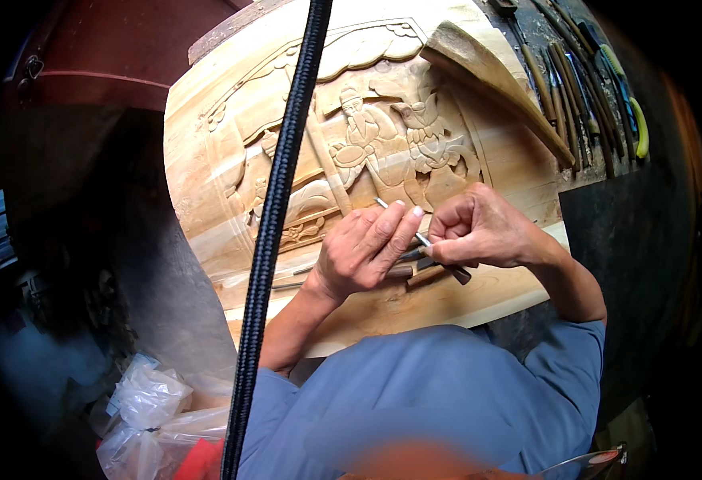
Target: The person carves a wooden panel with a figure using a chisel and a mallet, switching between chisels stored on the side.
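A thin carving chisel (421, 238) slants between my hands, its pale metal tip pointing at the carved figures. My right hand (483, 228) pinches its lower end between thumb and fingers. My left hand (363, 250) lies across its middle with the fingers together, hiding part of the shaft. Beneath both is a large light-wood panel (195, 172), with figures, a pole and a scalloped border carved in relief. Just below my hands, several more chisels (399, 273) lie on the plain wood, partly covered by my fingers.
A wooden mallet (499, 92) rests across the panel's upper right. Several long-handled tools (567, 88) lie side by side on the bench beyond it, near a yellow-green curved handle (640, 128). A black braided cord (275, 216) crosses the view. Clear plastic bags (151, 408) sit lower left.
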Tool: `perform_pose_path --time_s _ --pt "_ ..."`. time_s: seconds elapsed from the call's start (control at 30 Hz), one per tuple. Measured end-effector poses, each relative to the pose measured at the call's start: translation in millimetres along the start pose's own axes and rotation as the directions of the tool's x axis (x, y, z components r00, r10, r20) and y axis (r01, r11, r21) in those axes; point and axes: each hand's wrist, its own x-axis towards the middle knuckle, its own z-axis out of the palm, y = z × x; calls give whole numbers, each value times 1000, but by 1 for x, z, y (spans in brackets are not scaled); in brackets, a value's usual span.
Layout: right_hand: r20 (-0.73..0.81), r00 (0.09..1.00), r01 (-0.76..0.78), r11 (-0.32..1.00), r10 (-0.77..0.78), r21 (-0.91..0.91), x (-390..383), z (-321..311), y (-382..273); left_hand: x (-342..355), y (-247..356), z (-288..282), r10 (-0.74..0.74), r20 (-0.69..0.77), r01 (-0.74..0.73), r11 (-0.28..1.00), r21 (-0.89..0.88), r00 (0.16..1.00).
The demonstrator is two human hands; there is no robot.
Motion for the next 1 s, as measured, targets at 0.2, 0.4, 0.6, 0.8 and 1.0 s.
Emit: perform_pose_path --time_s 0.2,0.4,0.6,0.8,1.0 --pt "-447 326 129 508 -833 -852 27 -36 33 1 -43 12 -431 -192 373 886 -276 882" --pt "-296 279 -336 196 -914 -921 43 -83 41 21 -60 48 -760 -151 340 447 -828 632" --pt "-440 284 -342 339 -852 -877 54 -109 41 22 -65 58 -762 -137 330 425 -843 633" --pt "-761 259 342 793 -595 -503 43 -70 -11 21 -64 56 -759 -148 373 467 -802 634" --pt "-780 409 791 610 -475 43 6 -57 -44 20 -64 58 -760 -151 378 473 -796 632"
